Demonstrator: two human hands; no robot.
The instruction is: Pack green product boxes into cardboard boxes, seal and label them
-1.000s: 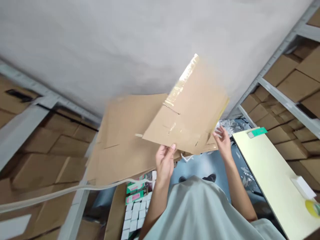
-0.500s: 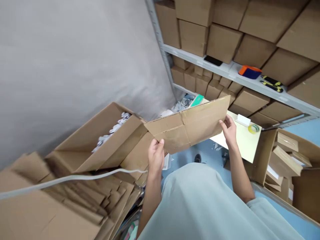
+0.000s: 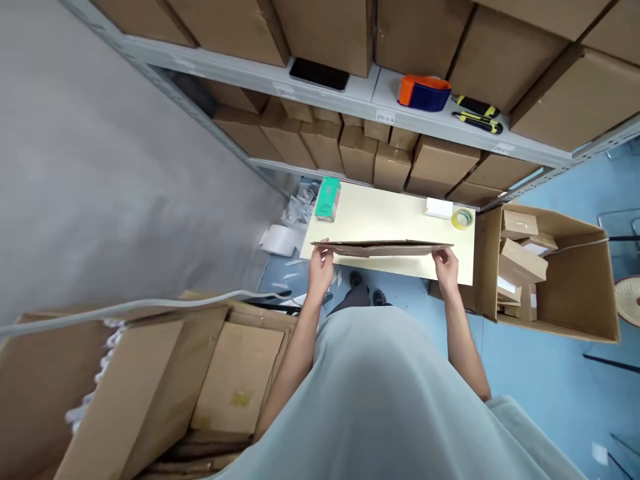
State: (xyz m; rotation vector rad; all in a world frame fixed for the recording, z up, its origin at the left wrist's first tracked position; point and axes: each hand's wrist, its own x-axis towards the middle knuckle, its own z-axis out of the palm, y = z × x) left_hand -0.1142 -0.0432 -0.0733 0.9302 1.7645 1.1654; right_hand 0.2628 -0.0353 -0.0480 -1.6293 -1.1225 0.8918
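A flattened cardboard box (image 3: 383, 249) is seen nearly edge-on, held over the front of a pale yellow table (image 3: 380, 210). My left hand (image 3: 321, 267) pinches its left end, and my right hand (image 3: 445, 265) grips the right end between thumb and fingers. Behind the cardboard, a green and pink box (image 3: 327, 199) lies at the table's back left. A small white box (image 3: 439, 208) and a roll of yellow-green tape (image 3: 463, 219) sit at the back right.
A large open carton (image 3: 555, 293) with several small boxes stands right of the table. Flattened cardboard (image 3: 240, 373) is stacked at lower left, below a pale cable (image 3: 150, 305). A metal shelf (image 3: 350, 93) carries cartons, a black phone (image 3: 319, 74) and two utility knives (image 3: 477, 115).
My view has swung right toward the table. Both hands have carried the cardboard over the table and turned it from showing its broad face to nearly edge-on.
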